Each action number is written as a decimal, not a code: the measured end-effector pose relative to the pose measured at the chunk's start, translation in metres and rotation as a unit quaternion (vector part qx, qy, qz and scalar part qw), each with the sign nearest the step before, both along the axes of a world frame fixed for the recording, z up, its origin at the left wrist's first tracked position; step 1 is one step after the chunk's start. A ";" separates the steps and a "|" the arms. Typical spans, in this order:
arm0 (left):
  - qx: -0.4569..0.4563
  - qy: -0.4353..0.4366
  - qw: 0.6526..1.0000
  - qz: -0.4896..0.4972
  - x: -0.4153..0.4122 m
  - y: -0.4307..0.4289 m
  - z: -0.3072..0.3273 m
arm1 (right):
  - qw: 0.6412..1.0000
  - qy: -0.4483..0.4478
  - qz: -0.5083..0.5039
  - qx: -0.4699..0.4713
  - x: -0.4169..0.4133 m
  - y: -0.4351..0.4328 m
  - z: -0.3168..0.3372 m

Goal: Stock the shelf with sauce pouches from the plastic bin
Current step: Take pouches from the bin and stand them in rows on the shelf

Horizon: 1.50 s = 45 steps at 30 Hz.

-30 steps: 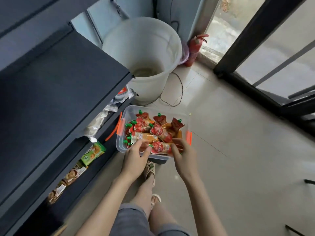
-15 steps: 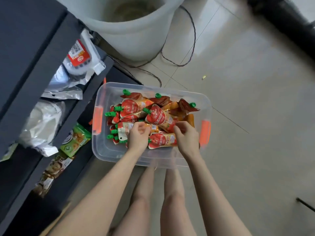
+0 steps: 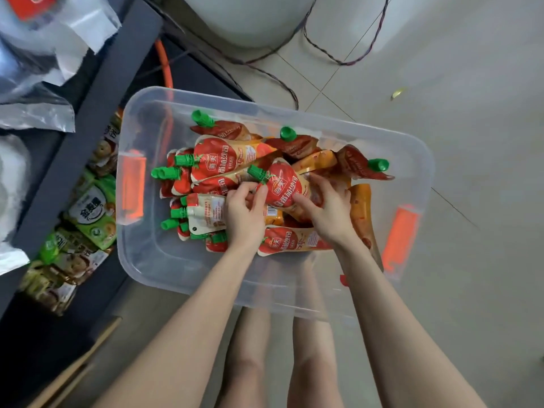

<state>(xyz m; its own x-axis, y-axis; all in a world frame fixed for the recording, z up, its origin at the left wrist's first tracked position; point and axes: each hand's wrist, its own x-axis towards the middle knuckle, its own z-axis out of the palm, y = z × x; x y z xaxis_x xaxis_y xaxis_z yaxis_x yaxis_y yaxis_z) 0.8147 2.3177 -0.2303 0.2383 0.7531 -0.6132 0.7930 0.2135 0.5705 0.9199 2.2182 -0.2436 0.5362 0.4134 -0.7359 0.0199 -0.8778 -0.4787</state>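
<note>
A clear plastic bin (image 3: pixel 164 269) with orange latches stands on the floor beside the dark shelf (image 3: pixel 88 113). Inside lie several red and orange sauce pouches with green caps. Both my hands reach into the pile. My left hand (image 3: pixel 244 213) and my right hand (image 3: pixel 326 207) hold one red tomato sauce pouch (image 3: pixel 282 184) between them, left fingers at its neck near the cap, right fingers on its body. More pouches lie under and around my hands, partly hidden.
Green snack packets (image 3: pixel 91 213) line the lower shelf at left, and silver bags (image 3: pixel 38 54) sit on the shelf above. A white barrel (image 3: pixel 250 22) and loose cables (image 3: pixel 338 54) lie on the tiled floor behind the bin. My legs show below it.
The camera has dropped closer to the bin. Both hands moved from the bin's near edge deeper into the pile and took hold of a red pouch.
</note>
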 end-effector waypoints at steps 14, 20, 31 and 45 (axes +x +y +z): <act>0.044 0.126 0.967 0.219 -0.023 -0.010 0.032 | 0.993 0.042 -0.090 0.064 -0.002 0.001 0.029; -0.081 0.141 0.894 0.418 -0.024 0.004 0.013 | 0.987 0.055 -0.147 0.045 -0.025 -0.011 0.032; -0.181 0.091 0.788 0.581 -0.003 0.021 0.021 | 0.974 0.066 -0.197 0.095 -0.037 0.002 0.027; 0.024 0.022 0.920 0.391 -0.004 0.003 0.037 | 0.965 0.090 -0.215 0.119 -0.037 0.010 0.031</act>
<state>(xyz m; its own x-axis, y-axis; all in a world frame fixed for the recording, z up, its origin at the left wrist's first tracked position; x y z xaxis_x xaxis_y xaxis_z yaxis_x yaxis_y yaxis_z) 0.8109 2.3203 -0.1933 -0.4124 0.7100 -0.5709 0.4296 0.7041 0.5653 0.8829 2.2281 -0.2126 0.5682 0.3490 -0.7453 -0.4248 -0.6512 -0.6288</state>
